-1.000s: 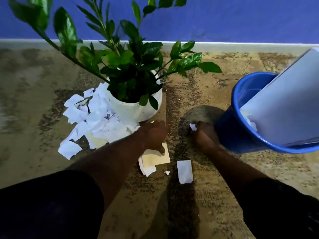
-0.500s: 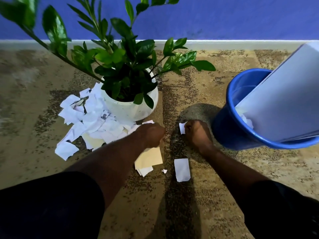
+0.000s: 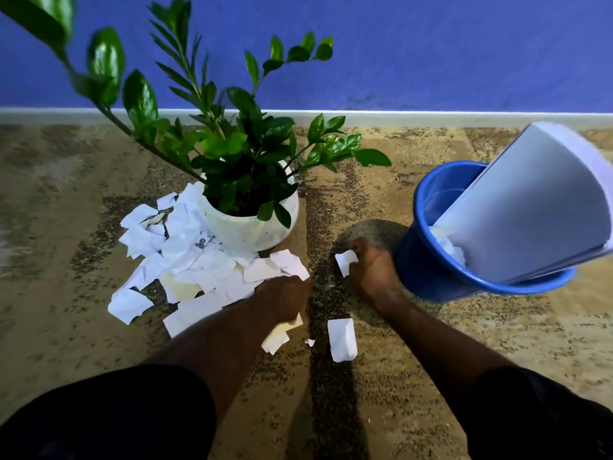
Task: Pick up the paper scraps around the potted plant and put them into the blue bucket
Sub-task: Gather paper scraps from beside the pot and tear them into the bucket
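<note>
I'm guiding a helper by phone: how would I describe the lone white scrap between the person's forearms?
Start at the blue bucket on the right and move left to the right hand beside it. Just nearer the camera than that hand lies the scrap, by the floor's dark stripe. Unlike the heap by the white pot, it is one neat rectangle touching no other paper.

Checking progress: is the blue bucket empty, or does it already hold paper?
Not empty: the blue bucket holds large white sheets sticking out over its rim, with white scraps inside below them.
</note>
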Available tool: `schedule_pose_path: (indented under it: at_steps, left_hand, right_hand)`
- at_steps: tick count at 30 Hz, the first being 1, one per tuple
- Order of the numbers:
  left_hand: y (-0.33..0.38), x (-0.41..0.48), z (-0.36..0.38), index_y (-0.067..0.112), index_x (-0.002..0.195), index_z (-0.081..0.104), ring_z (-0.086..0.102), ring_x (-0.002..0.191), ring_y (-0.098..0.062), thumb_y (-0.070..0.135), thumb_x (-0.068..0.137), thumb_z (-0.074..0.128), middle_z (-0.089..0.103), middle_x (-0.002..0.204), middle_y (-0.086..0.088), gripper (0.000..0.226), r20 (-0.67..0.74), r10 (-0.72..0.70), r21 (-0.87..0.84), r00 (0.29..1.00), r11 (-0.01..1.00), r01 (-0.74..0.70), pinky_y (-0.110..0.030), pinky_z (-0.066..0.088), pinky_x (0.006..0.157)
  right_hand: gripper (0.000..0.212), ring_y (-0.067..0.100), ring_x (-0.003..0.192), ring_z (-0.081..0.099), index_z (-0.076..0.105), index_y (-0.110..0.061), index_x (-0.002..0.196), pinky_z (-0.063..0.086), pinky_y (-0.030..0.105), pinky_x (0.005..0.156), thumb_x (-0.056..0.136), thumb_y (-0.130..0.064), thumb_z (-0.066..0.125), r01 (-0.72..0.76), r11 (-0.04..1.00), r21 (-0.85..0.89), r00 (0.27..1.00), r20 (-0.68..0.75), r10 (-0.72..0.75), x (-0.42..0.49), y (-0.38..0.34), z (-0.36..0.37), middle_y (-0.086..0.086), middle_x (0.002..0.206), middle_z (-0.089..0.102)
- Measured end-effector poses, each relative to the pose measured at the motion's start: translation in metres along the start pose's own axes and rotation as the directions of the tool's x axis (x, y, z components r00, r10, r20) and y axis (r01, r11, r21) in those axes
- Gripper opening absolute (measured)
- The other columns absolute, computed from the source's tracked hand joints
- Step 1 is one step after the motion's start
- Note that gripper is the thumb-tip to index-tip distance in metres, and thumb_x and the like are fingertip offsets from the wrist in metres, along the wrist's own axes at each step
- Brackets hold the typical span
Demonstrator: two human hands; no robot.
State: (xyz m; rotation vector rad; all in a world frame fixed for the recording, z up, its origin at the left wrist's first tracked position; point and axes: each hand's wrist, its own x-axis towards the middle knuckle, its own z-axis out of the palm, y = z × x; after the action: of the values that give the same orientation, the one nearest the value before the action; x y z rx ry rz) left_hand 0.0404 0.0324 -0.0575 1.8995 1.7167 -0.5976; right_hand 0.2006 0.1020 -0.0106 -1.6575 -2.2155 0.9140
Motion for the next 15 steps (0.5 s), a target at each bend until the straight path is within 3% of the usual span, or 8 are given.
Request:
schedule_pose_path:
  at_steps: [2, 7, 9, 11, 13, 15]
  left_hand:
    - [-0.002, -0.002, -0.012, 0.005, 0.122, 0.056, 0.054, 0.120, -0.030, 0.008, 0.085, 0.060, 0.057, 0.128, -0.016, 0.037, -0.012, 0.016, -0.024, 1.000, 1.000, -0.016, -0.039, 0.045, 0.100]
    - [0.008, -0.007, -0.084, 0.002, 0.109, 0.065, 0.059, 0.111, -0.026, 0.004, 0.089, 0.053, 0.064, 0.118, -0.013, 0.024, -0.143, 0.042, -0.100, 0.989, 0.993, -0.057, -0.030, 0.043, 0.093]
    - [0.016, -0.008, -0.121, 0.002, 0.116, 0.062, 0.057, 0.115, -0.028, 0.007, 0.087, 0.061, 0.062, 0.123, -0.012, 0.029, -0.140, 0.048, -0.068, 0.989, 0.996, -0.058, -0.031, 0.041, 0.095]
    - [0.020, -0.007, -0.151, 0.005, 0.123, 0.058, 0.054, 0.118, -0.030, 0.012, 0.082, 0.070, 0.058, 0.127, -0.012, 0.043, -0.154, 0.048, 0.027, 0.987, 0.999, -0.044, -0.034, 0.042, 0.098]
    - [0.029, -0.007, -0.177, 0.009, 0.131, 0.050, 0.057, 0.113, -0.032, 0.015, 0.076, 0.075, 0.058, 0.125, -0.015, 0.060, -0.191, 0.029, 0.109, 0.981, 0.994, -0.008, -0.039, 0.048, 0.096]
    - [0.042, -0.012, -0.202, 0.018, 0.134, 0.045, 0.062, 0.101, -0.033, 0.008, 0.071, 0.074, 0.062, 0.114, -0.016, 0.070, -0.248, 0.033, 0.075, 0.968, 0.997, -0.015, -0.042, 0.054, 0.085]
  right_hand:
    - [0.039, 0.019, 0.098, 0.062, 0.054, -0.017, 0.126, 0.053, 0.026, 0.075, 0.090, -0.003, 0.054, 0.005, 1.000, -0.003, 1.000, -0.002, -0.005, 0.001, -0.003, -0.009, 0.011, 0.122, 0.062]
    - [0.027, 0.024, 0.092, 0.064, 0.060, -0.015, 0.112, 0.047, 0.026, 0.072, 0.087, -0.007, 0.055, 0.035, 0.999, -0.039, 0.994, -0.103, -0.039, 0.013, -0.018, -0.038, 0.011, 0.104, 0.068]
    - [0.025, 0.019, 0.082, 0.063, 0.061, -0.014, 0.107, 0.045, 0.025, 0.068, 0.085, -0.007, 0.053, 0.051, 0.993, -0.108, 0.982, -0.178, -0.070, 0.020, -0.029, -0.048, 0.006, 0.092, 0.068]
    - [0.026, 0.022, 0.084, 0.065, 0.062, -0.009, 0.107, 0.047, 0.027, 0.071, 0.084, -0.003, 0.053, 0.072, 0.983, -0.168, 0.972, -0.210, -0.107, 0.026, -0.042, -0.060, 0.008, 0.092, 0.069]
    - [0.027, 0.028, 0.086, 0.066, 0.066, -0.007, 0.106, 0.045, 0.026, 0.071, 0.082, -0.002, 0.054, 0.081, 0.990, -0.112, 0.956, -0.272, -0.109, 0.026, -0.055, -0.078, 0.015, 0.095, 0.071]
    - [0.026, 0.029, 0.085, 0.065, 0.067, -0.008, 0.104, 0.040, 0.023, 0.065, 0.082, -0.005, 0.055, 0.075, 0.997, -0.032, 0.939, -0.335, -0.081, 0.023, -0.066, -0.098, 0.016, 0.095, 0.072]
